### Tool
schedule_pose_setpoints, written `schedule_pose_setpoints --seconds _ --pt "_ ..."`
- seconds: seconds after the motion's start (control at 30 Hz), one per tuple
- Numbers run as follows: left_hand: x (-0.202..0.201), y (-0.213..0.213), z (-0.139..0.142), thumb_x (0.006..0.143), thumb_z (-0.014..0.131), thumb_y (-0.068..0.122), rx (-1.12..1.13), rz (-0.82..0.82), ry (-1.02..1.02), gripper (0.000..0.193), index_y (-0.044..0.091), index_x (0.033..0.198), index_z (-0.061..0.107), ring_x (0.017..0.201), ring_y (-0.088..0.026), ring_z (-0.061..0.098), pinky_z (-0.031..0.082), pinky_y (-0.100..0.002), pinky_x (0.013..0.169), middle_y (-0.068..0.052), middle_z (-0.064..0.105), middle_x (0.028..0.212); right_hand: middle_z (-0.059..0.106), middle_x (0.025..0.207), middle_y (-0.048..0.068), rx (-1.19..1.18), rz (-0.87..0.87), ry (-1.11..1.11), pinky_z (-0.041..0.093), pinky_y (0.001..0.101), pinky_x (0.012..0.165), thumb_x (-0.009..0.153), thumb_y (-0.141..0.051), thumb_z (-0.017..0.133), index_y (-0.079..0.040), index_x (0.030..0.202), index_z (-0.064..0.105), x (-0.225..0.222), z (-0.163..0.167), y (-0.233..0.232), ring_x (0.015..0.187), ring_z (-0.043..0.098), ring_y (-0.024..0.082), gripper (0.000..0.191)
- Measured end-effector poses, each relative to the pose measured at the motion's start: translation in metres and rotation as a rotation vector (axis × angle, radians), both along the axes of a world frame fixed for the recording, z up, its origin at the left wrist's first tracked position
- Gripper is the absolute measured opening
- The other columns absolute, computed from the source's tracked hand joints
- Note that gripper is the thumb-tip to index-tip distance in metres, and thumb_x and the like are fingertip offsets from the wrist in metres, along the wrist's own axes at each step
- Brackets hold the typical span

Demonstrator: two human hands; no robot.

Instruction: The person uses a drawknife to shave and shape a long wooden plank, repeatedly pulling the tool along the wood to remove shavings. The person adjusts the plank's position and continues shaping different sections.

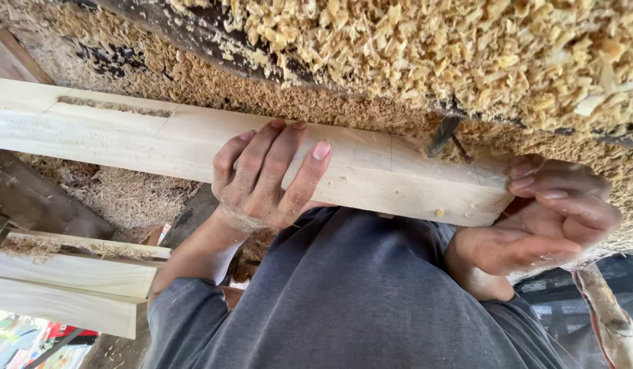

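Judged from the grips, steadying and lining up a pale wooden beam (371,174), running from the upper left of the frame to the middle right, close against a grey shirt (357,294). Left hand (265,181) clamped over the beam at centre frame, wrist bent up from the lower left, fingers (309,171) slightly spread and curled over the front face, thumb hidden behind. Right hand (555,219) cupped against the beam's end at the right edge, palm turned inward, fingers (535,181) pressed together and hooked over the end corner. Long cut slot (115,106) visible in the beam's top face at upper left. Heaped wood shavings (466,55) across the top of the frame, with a dark metal piece (445,137) poking out just above the beam; cannot tell what kind. More pale planks (70,273) stacked at lower left. Any next move likely to call for firm pressure from both hands, keeping the beam level and clear of that metal piece.
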State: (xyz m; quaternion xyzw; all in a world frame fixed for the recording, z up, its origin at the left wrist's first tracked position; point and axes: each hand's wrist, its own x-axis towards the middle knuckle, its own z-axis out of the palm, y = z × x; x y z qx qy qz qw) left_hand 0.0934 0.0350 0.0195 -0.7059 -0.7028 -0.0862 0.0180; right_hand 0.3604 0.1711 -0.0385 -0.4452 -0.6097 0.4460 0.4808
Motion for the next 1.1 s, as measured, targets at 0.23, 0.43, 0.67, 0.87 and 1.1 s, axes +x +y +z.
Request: schedule_pose_setpoints --seconds 0.23,0.43,0.67,0.87,1.1 --pt "-0.004 0.011 0.001 0.114 0.055 0.021 0.015 0.011 0.012 0.041 0.014 0.153 0.044 0.109 -0.024 0.070 0.046 -0.040 0.095 -0.010 0.074 0.120 0.045 0.096 0.010 0.142 0.121 -0.289 0.050 0.0237 0.058 0.113 -0.040 0.024 -0.002 0.116 0.045 0.008 0.007 0.020 0.081 0.052 0.015 0.043" --pt "0.000 0.006 -0.015 0.111 0.040 0.067 0.132 0.024 0.040 0.078 0.008 0.161 0.031 0.106 -0.022 0.066 0.047 -0.040 0.095 -0.011 0.071 0.116 0.050 0.093 0.011 0.109 0.069 -0.085 0.055 0.0262 0.060 0.113 -0.039 0.031 -0.004 0.114 0.047 0.011 -0.009 0.024 0.078 0.056 0.016 0.038" --pt "0.010 0.004 0.008 0.107 0.040 0.078 0.051 -0.066 0.009 0.086 0.009 0.160 0.039 0.110 -0.024 0.067 0.046 -0.042 0.101 -0.012 0.072 0.119 0.057 0.090 0.013 0.071 0.037 0.065 0.060 0.0290 0.063 0.113 -0.037 0.038 -0.006 0.111 0.049 0.007 0.006 -0.008 0.073 0.061 0.018 0.033" --pt "0.011 0.006 0.023 0.111 0.043 0.071 -0.048 -0.055 -0.057 0.073 0.010 0.150 0.046 0.113 -0.027 0.066 0.046 -0.043 0.099 -0.012 0.070 0.120 0.056 0.091 0.014 0.044 0.053 0.009 0.060 0.0313 0.064 0.113 -0.040 0.036 -0.006 0.109 0.047 0.012 0.004 -0.004 0.074 0.061 0.021 0.037" --pt "0.011 0.002 0.009 0.113 0.051 0.043 -0.032 -0.012 -0.003 0.048 0.014 0.151 0.048 0.111 -0.023 0.068 0.047 -0.041 0.097 -0.008 0.073 0.118 0.055 0.088 0.014 0.041 0.061 -0.061 0.059 0.0299 0.062 0.112 -0.045 0.029 -0.005 0.111 0.047 0.026 -0.004 -0.005 0.070 0.060 0.021 0.044"
